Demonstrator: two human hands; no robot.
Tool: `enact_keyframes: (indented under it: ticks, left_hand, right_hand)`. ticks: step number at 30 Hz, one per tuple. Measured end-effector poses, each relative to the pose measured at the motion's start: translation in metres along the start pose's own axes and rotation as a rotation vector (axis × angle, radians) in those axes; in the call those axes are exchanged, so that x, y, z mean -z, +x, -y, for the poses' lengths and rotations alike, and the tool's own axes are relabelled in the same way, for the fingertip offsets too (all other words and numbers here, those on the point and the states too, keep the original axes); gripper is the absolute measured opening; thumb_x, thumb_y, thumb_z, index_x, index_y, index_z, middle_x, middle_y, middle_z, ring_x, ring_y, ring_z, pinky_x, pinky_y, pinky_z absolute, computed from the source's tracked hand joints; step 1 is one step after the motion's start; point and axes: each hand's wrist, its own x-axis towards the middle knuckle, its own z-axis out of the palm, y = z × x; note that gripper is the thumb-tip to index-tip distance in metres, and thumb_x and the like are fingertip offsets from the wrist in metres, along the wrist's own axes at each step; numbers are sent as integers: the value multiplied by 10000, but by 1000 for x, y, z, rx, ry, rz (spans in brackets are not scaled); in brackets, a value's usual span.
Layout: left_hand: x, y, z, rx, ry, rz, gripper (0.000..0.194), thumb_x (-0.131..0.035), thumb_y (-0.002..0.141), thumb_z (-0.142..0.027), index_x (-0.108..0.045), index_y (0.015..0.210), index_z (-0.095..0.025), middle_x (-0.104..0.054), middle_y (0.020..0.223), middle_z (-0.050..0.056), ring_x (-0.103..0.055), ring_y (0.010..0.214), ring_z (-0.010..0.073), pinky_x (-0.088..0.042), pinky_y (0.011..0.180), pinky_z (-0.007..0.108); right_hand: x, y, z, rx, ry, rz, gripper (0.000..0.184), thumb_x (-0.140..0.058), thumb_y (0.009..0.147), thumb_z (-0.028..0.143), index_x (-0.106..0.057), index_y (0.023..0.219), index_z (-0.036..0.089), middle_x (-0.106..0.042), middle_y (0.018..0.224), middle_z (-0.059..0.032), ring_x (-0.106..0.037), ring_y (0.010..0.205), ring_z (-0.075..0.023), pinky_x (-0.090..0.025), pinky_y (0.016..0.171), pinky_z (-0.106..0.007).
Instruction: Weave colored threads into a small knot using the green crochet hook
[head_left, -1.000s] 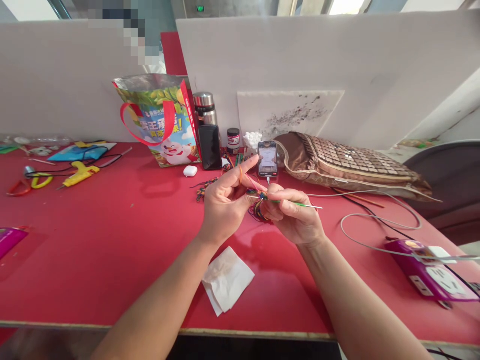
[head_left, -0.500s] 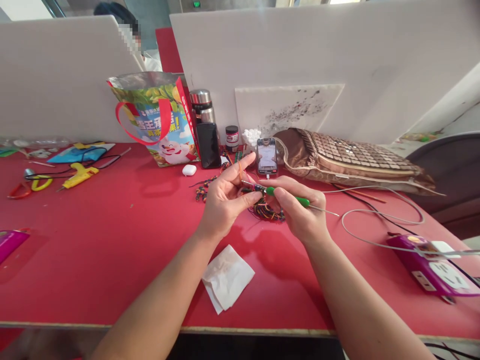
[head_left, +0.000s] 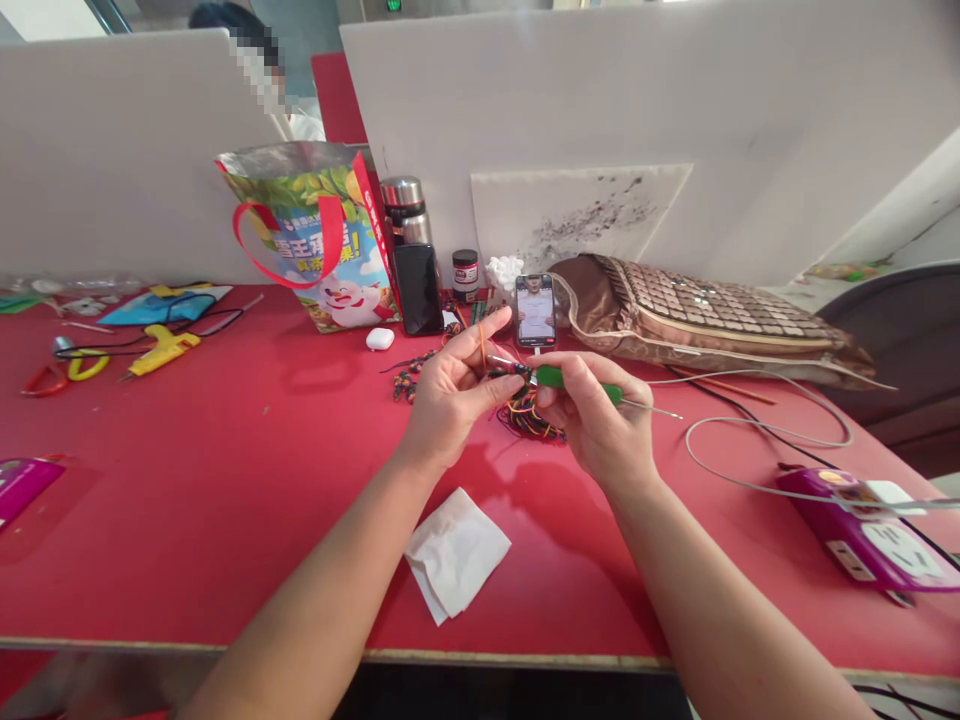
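Observation:
A crochet hook with a green handle (head_left: pixel 551 377) lies in the grip of my right hand (head_left: pixel 611 435), thumb on top. One thin metal end points left, the other sticks out to the right. My left hand (head_left: pixel 439 415) pinches a small dark multicoloured piece of cord work (head_left: pixel 516 371) between thumb and fingers. Its index finger is raised, with an orange thread (head_left: pixel 482 345) looped around it. The hook's left tip is at the cord work, but the exact stitch is too small to make out. Below hangs or lies a bundle of multicoloured cords (head_left: pixel 531 420).
Behind my hands stand a lit phone (head_left: pixel 535 312), a dark phone (head_left: pixel 418 290), a jar (head_left: pixel 465 275) and a carrier bag (head_left: pixel 315 250). A folded tissue (head_left: pixel 457 555) lies in front. Rightward are a sequined bag (head_left: pixel 705 310) and purple power strip (head_left: pixel 847 520); leftward, a yellow glue gun (head_left: pixel 161 350).
My right hand has shifted its hold slightly, and the green handle sits a little further right and more level. My left hand has barely moved. The picture on the lit phone differs.

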Motion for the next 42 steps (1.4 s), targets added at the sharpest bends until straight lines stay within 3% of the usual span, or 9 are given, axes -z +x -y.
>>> enact_keyframes:
  ticks: [8, 14, 25, 42]
  left_hand:
    - [1, 1, -2, -90, 11, -28, 477, -943, 767, -190, -851, 1222, -303, -767, 849, -10, -686, 804, 123, -570, 786, 247]
    - [-3, -1, -2, -147, 36, -48, 491, -921, 807, -209, -824, 1282, -289, -794, 877, 11, -714, 846, 156, -583, 819, 280]
    - [-3, -1, -2, -96, 19, -70, 470, -935, 774, -190, -854, 1222, -309, -758, 870, -7, -692, 829, 123, -587, 807, 239]
    - [-7, -1, -3, -61, 97, -99, 619, -935, 748, -174, -784, 1336, -294, -751, 837, -29, -665, 795, 135, -565, 804, 286]
  right_hand:
    - [2, -3, 1, 4, 42, 156, 217, -729, 1029, 355, -881, 1151, 261, -712, 722, -11, -537, 547, -90, -483, 516, -252]
    - [5, -2, 3, 9, 36, 123, 164, -763, 1000, 337, -884, 1045, 237, -741, 742, -26, -567, 558, -102, -509, 521, -261]
    - [-7, 2, 7, -105, 197, -29, 186, -829, 900, 392, -881, 947, 219, -716, 684, -17, -527, 519, -92, -459, 498, -249]
    - [-7, 2, 2, -129, 188, -16, 201, -851, 882, 417, -867, 950, 229, -696, 685, -3, -490, 518, -89, -445, 501, -254]
